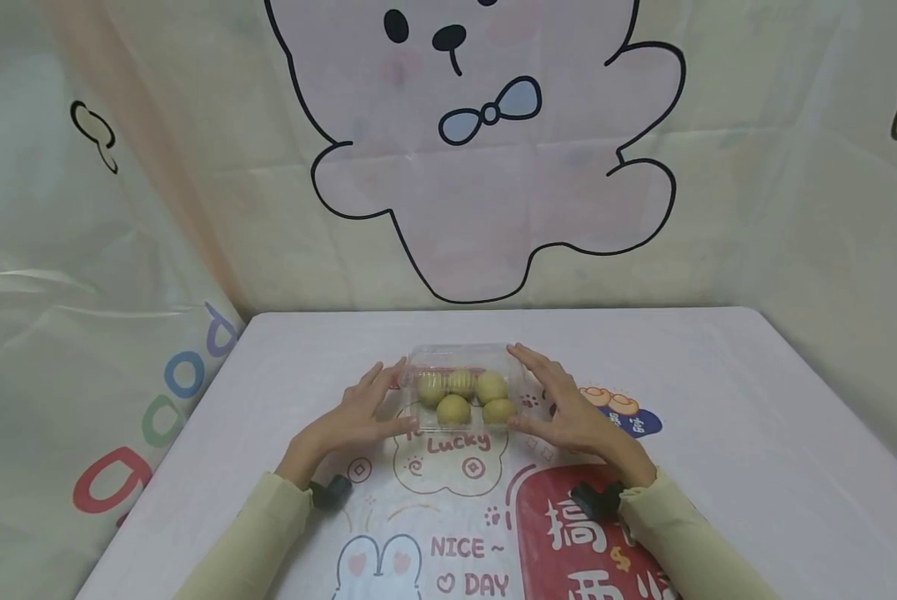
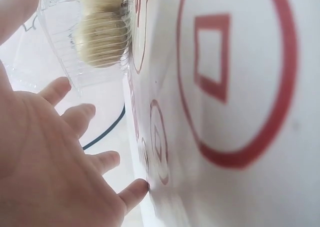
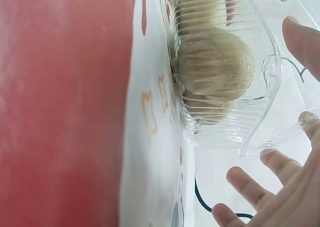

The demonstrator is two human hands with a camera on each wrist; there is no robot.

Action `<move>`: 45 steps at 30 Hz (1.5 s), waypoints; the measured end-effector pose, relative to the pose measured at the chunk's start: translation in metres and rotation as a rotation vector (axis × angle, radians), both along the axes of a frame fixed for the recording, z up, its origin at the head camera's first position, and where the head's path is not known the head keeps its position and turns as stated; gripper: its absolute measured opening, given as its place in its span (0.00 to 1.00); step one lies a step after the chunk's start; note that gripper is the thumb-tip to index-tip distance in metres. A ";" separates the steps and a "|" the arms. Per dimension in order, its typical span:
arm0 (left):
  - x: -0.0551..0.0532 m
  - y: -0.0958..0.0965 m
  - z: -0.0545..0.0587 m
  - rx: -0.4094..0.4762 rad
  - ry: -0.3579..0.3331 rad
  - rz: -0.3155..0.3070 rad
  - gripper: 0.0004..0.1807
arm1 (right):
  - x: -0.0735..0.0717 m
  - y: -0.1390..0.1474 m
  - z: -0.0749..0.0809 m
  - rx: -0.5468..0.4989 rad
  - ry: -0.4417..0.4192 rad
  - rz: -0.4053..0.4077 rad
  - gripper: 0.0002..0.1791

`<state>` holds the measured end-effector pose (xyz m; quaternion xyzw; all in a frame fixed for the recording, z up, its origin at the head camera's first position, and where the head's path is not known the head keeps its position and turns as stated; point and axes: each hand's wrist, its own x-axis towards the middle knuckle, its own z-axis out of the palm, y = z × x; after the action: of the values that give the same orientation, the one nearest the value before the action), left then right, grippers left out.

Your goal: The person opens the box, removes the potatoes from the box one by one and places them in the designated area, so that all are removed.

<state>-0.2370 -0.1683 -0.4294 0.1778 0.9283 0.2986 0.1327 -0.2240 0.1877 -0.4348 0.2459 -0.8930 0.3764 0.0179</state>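
Left hand [image 1: 353,417] and right hand [image 1: 572,412], fingers spread, flank a clear plastic clamshell [image 1: 456,357] of yellow-green fruits [image 1: 454,410] toward the surface's [image 1: 726,400] far edge.

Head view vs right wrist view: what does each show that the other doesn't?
Head only: the left sleeve, the bunny drawing and the "NICE" lettering on the table.

Right wrist only: the right hand with its spread fingers seen separately, and a close side-on look at the ribbed wall of the clear box.

Both: right hand, clear box, round fruit inside it, red print.
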 end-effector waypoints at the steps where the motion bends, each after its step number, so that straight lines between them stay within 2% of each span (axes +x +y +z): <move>1: 0.001 0.000 0.000 -0.006 -0.004 0.005 0.55 | 0.000 0.000 0.000 0.002 -0.004 -0.006 0.53; 10: 0.002 0.001 -0.001 -0.050 0.013 0.045 0.58 | -0.004 -0.003 0.004 0.009 -0.006 -0.042 0.52; 15: 0.001 0.003 -0.002 -0.030 0.030 0.041 0.59 | -0.010 -0.005 0.005 0.016 0.010 -0.064 0.54; 24: 0.003 0.004 -0.003 -0.024 0.022 0.077 0.59 | -0.018 -0.009 0.008 0.019 -0.008 -0.113 0.57; 30: 0.003 0.006 -0.002 -0.018 0.032 0.066 0.60 | -0.025 -0.008 0.006 0.012 -0.001 -0.139 0.58; 39: 0.002 0.009 -0.001 -0.018 0.061 0.034 0.60 | -0.038 -0.009 0.010 -0.041 0.048 -0.120 0.60; 45: 0.002 0.009 -0.002 0.009 0.052 0.002 0.56 | -0.044 -0.010 0.010 -0.076 0.072 -0.110 0.61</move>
<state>-0.2355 -0.1589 -0.4312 0.1853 0.9302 0.2980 0.1074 -0.2678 0.1778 -0.4245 0.2091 -0.8890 0.3995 0.0801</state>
